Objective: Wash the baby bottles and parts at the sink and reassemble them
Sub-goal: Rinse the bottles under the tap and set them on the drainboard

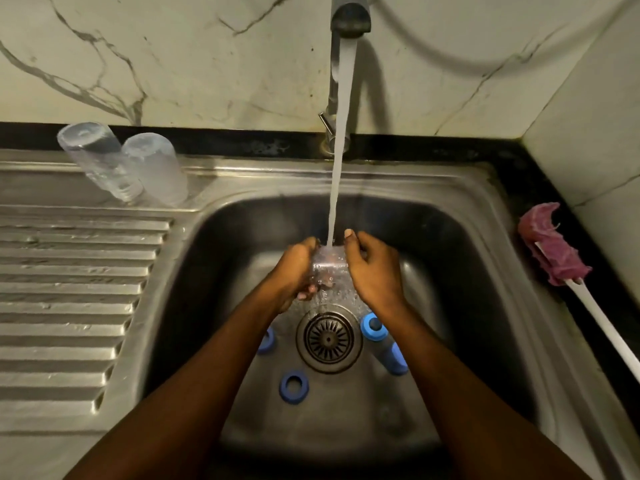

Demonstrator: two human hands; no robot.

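Note:
A clear plastic bottle part (329, 268) sits between both hands under the running water (341, 150) from the tap (349, 19). My left hand (294, 271) curls round its left side and my right hand (372, 268) grips its right side, thumb up at the rim. Two clear bottles (104, 161) stand upside down on the draining board. In the basin lie blue screw rings: one flat (293, 386) near the front, one (266, 341) left of the drain, partly behind my left forearm. A blue-capped piece (373, 328) and another blue piece (397, 358) lie right of the drain.
The steel sink (467, 216) has a round drain strainer (329, 338) in the middle. A ribbed draining board (69, 289) lies on the left. A pink bottle brush (554, 251) with a white handle rests on the black counter at the right. A marble wall stands behind.

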